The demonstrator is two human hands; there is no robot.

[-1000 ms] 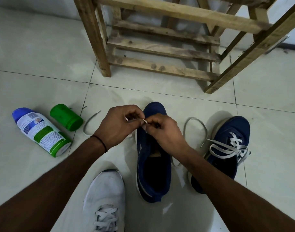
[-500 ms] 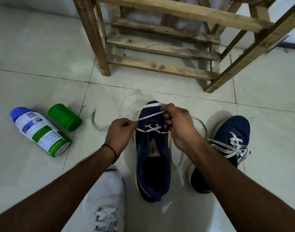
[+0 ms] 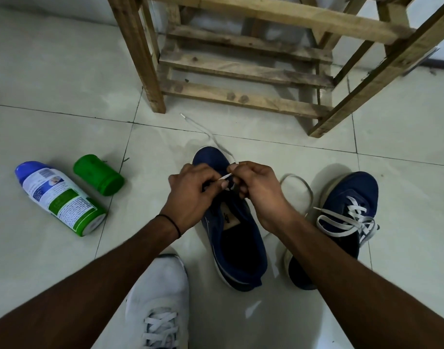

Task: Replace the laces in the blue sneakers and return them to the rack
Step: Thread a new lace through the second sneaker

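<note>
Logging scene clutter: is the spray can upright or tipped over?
Tipped over. The spray can lies on its side on the floor, blue top away from the person, next to a green cylinder.

Both forearms (image 3: pixel 90 285) are bare up to the frame's edge. A thin black band (image 3: pixel 172 224) circles the left wrist, just behind the left hand (image 3: pixel 193 195). Low between the forearms sits a white sneaker (image 3: pixel 160 290) with flat white laces (image 3: pixel 160 328), apparently on the person's own foot.
</note>
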